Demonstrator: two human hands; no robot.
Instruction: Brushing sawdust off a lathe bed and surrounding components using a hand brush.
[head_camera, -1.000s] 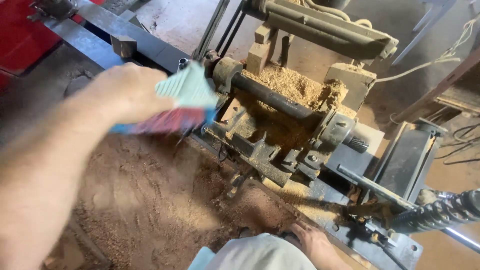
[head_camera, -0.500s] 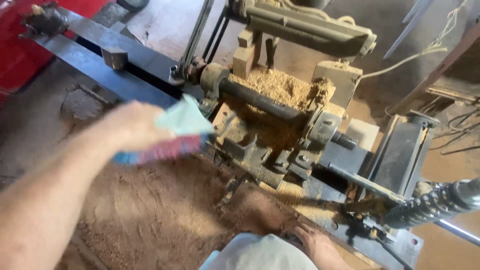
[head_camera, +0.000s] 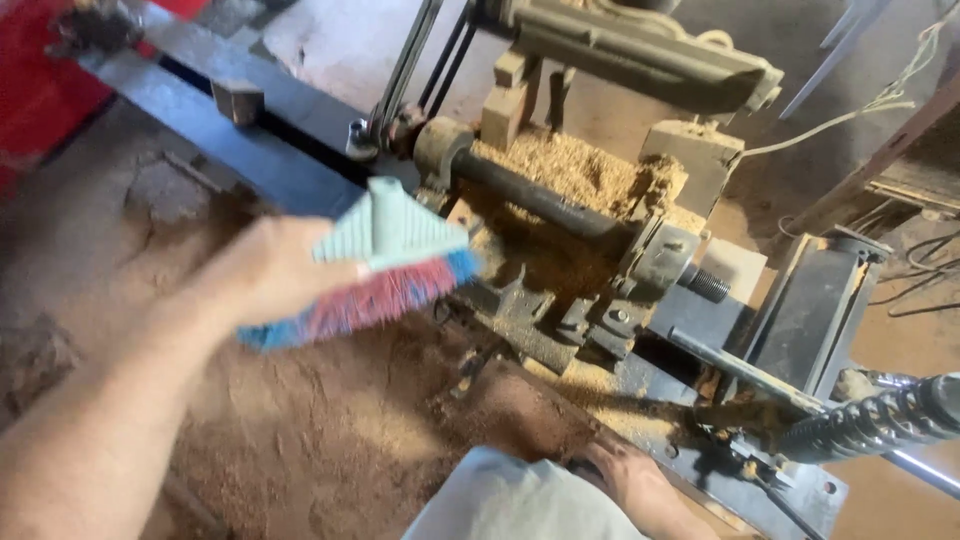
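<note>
The left hand (head_camera: 265, 275) has its fingers clamped on a pale green brush head (head_camera: 385, 255). The brush hangs over sawdust (head_camera: 330, 420) beside a grimy machine (head_camera: 600, 230), long axis running lower left to upper right, red and blue bristles facing down. The right hand (head_camera: 640, 485) rests on the machine's edge; its finger state cannot be told.

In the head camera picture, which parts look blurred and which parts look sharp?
In the head view, the left hand and the brush it holds are smeared by motion; the sawdust-covered machine is fairly sharp; the right hand lies in shadow at the bottom.
</note>
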